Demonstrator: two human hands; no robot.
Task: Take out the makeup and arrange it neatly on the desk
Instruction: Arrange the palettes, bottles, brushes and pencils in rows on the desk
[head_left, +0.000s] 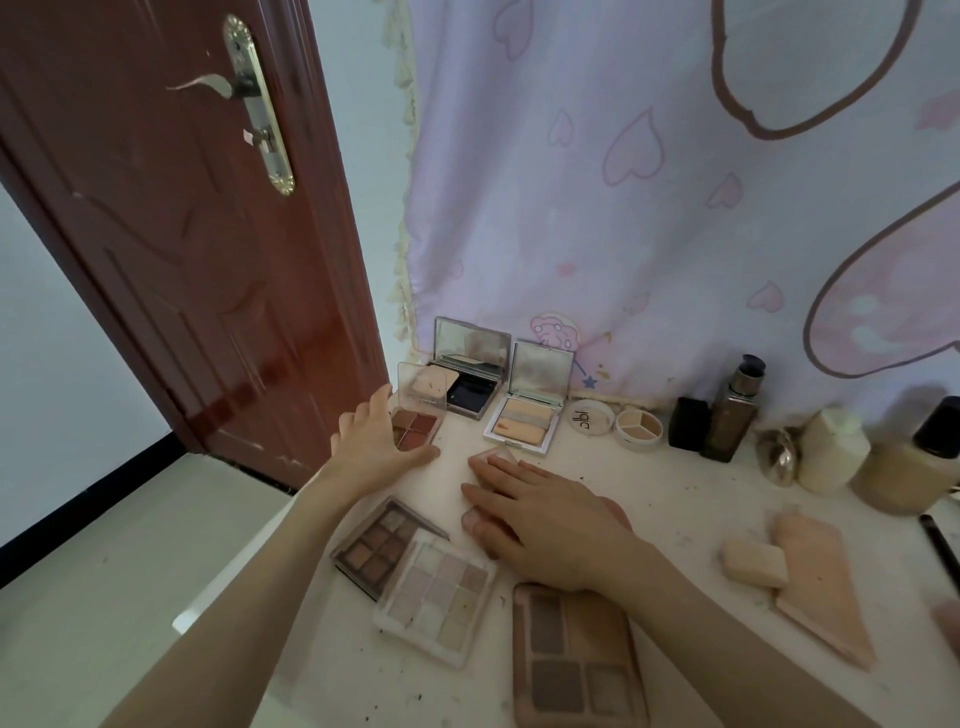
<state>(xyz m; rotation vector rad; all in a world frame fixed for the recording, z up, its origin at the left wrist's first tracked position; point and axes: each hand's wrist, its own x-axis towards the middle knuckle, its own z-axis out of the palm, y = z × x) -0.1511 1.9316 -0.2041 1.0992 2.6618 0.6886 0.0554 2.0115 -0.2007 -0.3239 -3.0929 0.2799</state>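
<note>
Left hand (376, 447), fingers spread and apart, reaches to the far left corner of the desk (675, 499) and touches the near left edge of a small red-brown eyeshadow quad (418, 423) whose clear lid stands open; it closes on nothing yet. Right hand (540, 512) lies flat, palm down, over a small pink compact (493, 457) near the desk's middle, only the compact's far corner showing, so whether the fingers grip it or just press on it cannot be told.

Outward from the hands, two mirrored compacts (524, 410) stand open along the far edge against the curtain (649, 208). Nearer, a brown nine-pan palette (379, 545) touches a pale nine-pan palette (439, 595), and a larger pink-cased palette (576, 660) lies just right of them. Bottles (732, 415) and a sponge (756, 564) sit to the right.

The quad looks light, rigid and slick, with brittle pressed powder and a thin hinged lid; it is best pinched by the side edges of its base, kept level, never lifted by the lid.
</note>
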